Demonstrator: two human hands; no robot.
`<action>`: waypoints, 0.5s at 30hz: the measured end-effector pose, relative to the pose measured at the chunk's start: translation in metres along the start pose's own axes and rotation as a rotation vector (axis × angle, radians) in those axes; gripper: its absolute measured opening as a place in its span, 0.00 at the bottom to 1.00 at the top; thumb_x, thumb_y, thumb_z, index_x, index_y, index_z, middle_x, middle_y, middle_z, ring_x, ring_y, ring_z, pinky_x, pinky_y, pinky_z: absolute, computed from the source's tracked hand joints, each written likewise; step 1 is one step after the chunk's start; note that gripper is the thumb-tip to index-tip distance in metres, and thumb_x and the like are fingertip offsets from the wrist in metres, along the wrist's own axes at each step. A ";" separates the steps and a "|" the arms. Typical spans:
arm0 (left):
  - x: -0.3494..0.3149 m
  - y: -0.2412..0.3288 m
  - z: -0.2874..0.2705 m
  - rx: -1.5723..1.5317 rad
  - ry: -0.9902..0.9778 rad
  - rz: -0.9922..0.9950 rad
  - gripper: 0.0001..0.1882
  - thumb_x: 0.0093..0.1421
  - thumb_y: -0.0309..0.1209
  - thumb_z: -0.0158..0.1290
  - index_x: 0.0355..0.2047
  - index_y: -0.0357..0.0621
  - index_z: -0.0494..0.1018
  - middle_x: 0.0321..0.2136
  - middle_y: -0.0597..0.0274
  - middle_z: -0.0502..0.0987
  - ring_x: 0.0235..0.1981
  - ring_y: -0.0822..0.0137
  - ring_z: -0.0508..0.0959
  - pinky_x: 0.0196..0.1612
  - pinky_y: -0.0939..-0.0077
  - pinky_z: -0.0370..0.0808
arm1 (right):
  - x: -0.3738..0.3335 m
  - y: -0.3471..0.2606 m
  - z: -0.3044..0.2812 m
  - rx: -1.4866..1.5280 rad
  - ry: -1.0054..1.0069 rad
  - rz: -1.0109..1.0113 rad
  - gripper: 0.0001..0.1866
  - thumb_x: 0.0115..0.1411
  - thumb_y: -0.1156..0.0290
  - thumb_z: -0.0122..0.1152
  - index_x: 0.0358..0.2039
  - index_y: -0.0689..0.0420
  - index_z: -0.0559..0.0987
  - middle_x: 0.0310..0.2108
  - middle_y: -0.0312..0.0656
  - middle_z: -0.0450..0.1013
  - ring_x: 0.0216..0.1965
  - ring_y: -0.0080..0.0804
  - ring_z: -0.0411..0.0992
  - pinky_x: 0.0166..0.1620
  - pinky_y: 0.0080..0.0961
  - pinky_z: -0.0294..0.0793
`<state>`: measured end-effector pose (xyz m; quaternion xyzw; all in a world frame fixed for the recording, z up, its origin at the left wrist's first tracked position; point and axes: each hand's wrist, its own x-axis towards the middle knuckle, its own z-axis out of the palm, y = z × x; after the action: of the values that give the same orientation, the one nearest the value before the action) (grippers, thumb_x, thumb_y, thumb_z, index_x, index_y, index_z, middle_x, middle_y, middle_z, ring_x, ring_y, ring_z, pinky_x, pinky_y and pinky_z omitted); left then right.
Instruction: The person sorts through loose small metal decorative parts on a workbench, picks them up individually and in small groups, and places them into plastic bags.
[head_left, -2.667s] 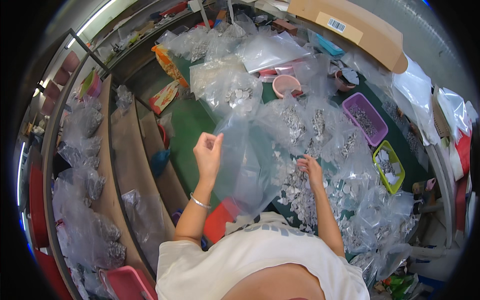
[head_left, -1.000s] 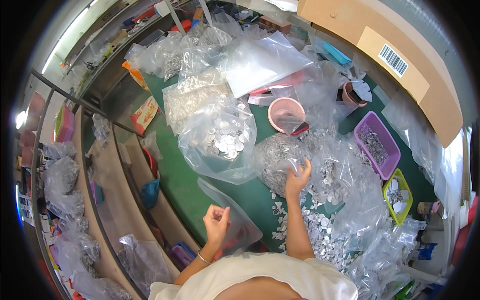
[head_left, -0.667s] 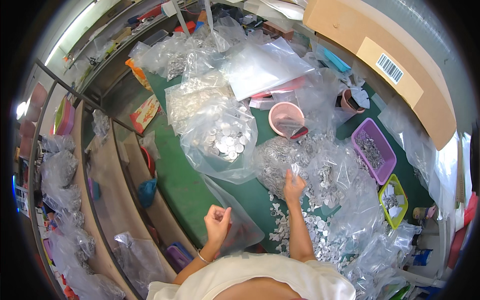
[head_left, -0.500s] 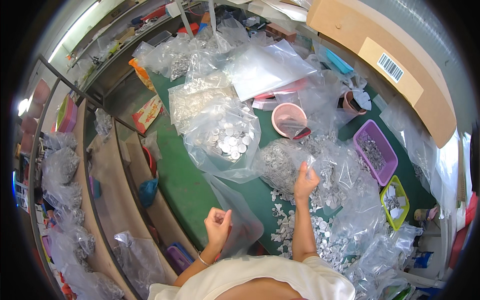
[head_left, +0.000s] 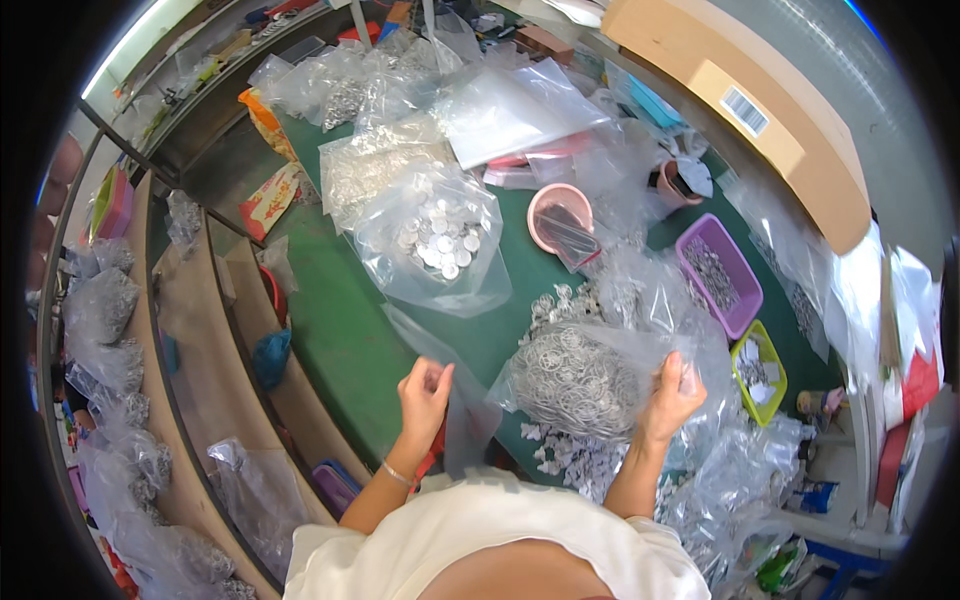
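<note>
On the right, my right hand [head_left: 672, 400] grips the gathered plastic of a clear bag [head_left: 575, 385] full of silvery ring-shaped pieces. That bag lies on the green table close to my body, beside a heap of loose flat silver-grey pieces [head_left: 570, 455]. My left hand [head_left: 425, 395] is closed, fingers curled with the thumb against them, at the edge of a flat clear plastic bag [head_left: 472, 425]. What the curled fingers hold, if anything, is hidden. Farther off, an open clear bag [head_left: 440, 240] contains round silver discs.
A pink round tub [head_left: 558, 215], a purple basket [head_left: 720, 275] of small pieces and a lime-green basket [head_left: 758, 372] stand at the right. Flat plastic sheets [head_left: 520, 110] lie at the back. A cardboard box [head_left: 790, 150] juts over the far right. Shelving [head_left: 200, 330] borders the left.
My right hand has drawn the bag of ring-shaped pieces toward my body, and it now covers part of the loose heap. The view has shifted a little. My left hand stays by the flat bag.
</note>
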<state>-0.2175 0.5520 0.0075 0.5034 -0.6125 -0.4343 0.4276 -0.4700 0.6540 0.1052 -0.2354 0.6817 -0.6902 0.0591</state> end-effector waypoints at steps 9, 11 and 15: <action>0.019 0.052 0.072 -0.035 -0.544 0.343 0.09 0.51 0.22 0.53 0.21 0.37 0.62 0.12 0.60 0.61 0.13 0.70 0.61 0.18 0.77 0.61 | -0.028 0.015 -0.075 -0.080 -0.033 0.085 0.19 0.54 0.70 0.56 0.10 0.55 0.63 0.11 0.26 0.57 0.14 0.13 0.51 0.18 0.16 0.46; 0.026 0.053 0.090 0.056 -0.669 0.340 0.09 0.50 0.23 0.52 0.22 0.37 0.62 0.13 0.57 0.62 0.15 0.64 0.63 0.20 0.74 0.62 | -0.038 0.029 -0.093 -0.122 -0.044 0.091 0.19 0.54 0.71 0.56 0.10 0.56 0.63 0.11 0.26 0.57 0.14 0.13 0.51 0.17 0.16 0.46; 0.033 0.020 0.145 0.061 -0.838 0.632 0.08 0.50 0.24 0.52 0.23 0.38 0.62 0.16 0.52 0.65 0.18 0.55 0.66 0.23 0.68 0.64 | -0.047 0.046 -0.112 -0.172 -0.114 0.042 0.18 0.53 0.74 0.56 0.09 0.61 0.63 0.09 0.28 0.56 0.13 0.14 0.51 0.17 0.19 0.46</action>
<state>-0.3661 0.5367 -0.0080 0.0893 -0.8654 -0.4301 0.2410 -0.4849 0.7725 0.0533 -0.2641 0.7387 -0.6132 0.0920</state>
